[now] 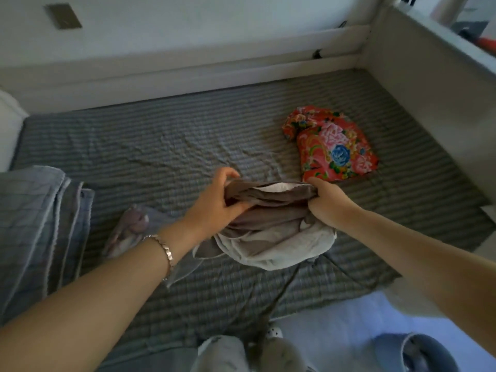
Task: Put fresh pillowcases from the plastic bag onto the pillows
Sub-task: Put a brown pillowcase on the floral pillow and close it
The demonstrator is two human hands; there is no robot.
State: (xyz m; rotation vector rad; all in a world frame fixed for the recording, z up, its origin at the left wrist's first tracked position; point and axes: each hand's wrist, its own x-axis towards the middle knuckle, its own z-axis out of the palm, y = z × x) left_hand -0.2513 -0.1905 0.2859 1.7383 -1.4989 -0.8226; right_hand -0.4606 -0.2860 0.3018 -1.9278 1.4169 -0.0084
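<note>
While a blue slipper [418,353] sits on the floor nearest, both arms reach over the grey ribbed bedcover [188,138]. The left hand [217,200], bracelet [164,248] at its wrist, and the right hand [327,205] each clutch one end of the taupe pillowcase [268,202] opening, fingers curled tight. The white pillow [284,245] bunches beneath them on the bed. A crumpled plastic bag [128,229] lies just left, beside a folded grey quilt [35,224]. Just beyond the right hand rests a red floral bundle [332,149].

The bed cover [166,146] is grey with fine stripes. The pillowcase [271,208] is taupe; the bundle [332,149] is red, floral.
</note>
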